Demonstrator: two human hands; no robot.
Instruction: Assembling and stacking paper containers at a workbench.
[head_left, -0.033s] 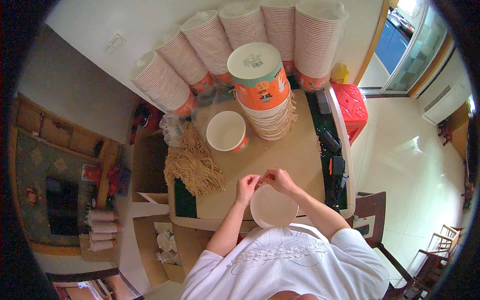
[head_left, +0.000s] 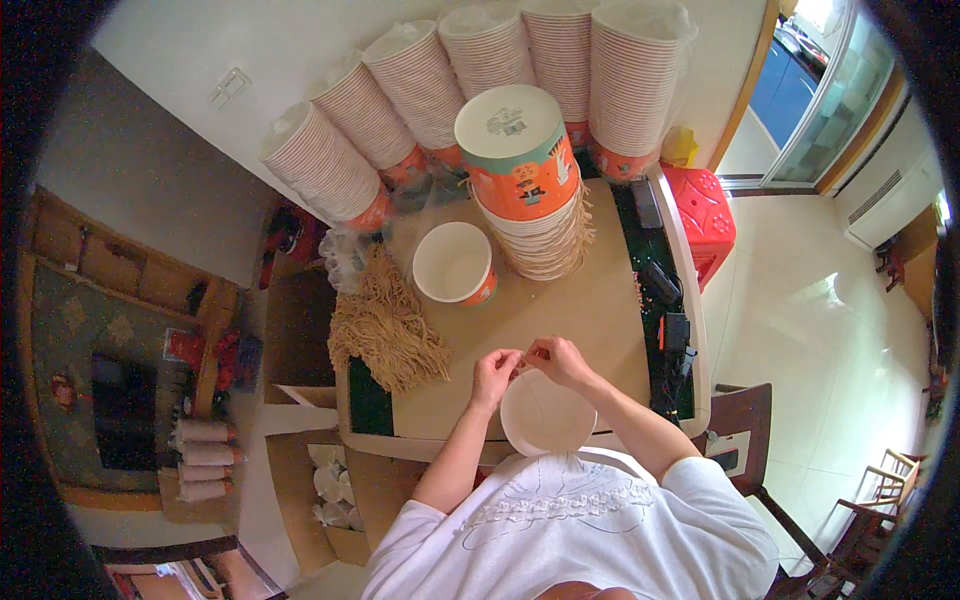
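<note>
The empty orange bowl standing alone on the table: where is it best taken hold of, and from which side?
Probably by the near rim of the orange bowl, coming from above on the person's side. It stands upright, mouth open, with the stacked bowls close on its right and the pile of tan strings at its left.

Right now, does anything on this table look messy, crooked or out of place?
Mostly tidy. The pile of tan strings sprawls loose over the table's left edge, and the tall bowl stack leans a little, though the fisheye may exaggerate that. Nothing looks spilled or damaged.
</note>
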